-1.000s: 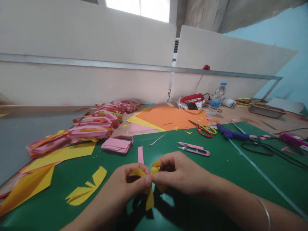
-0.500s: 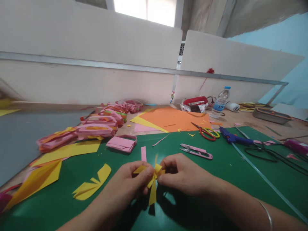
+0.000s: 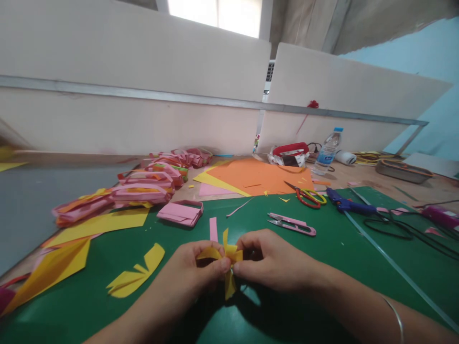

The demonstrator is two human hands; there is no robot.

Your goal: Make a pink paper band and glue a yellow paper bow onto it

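Between my two hands is a yellow paper bow [image 3: 230, 282] with several strips sticking out up, down and sideways. My left hand [image 3: 206, 265] pinches its centre and left side between thumb and fingers. From the other side, my right hand [image 3: 263, 258] is closed with thumb and fingertips on the bow's right part. A pink paper strip [image 3: 213, 229] lies just beyond my left fingers. Left of my left hand, a cut yellow paper piece [image 3: 138, 272] with slits rests on the green mat [image 3: 304, 310]. Pink thread snips [image 3: 292, 224] lie beyond my right hand.
A small pink paper bag [image 3: 180, 213] sits behind, near a row of folded pink bags [image 3: 143, 188]. Orange sheets [image 3: 258, 174], scissors [image 3: 306, 195], a blue glue gun [image 3: 349, 203] with a cable and a water bottle [image 3: 327, 153] stand farther back and right. Yellow sheets [image 3: 53, 267] lie left.
The yellow bow has turned in my fingers: its lower strip now hangs shorter and its upper strip stands upright. Both hands stay pinched on it in nearly the same place.
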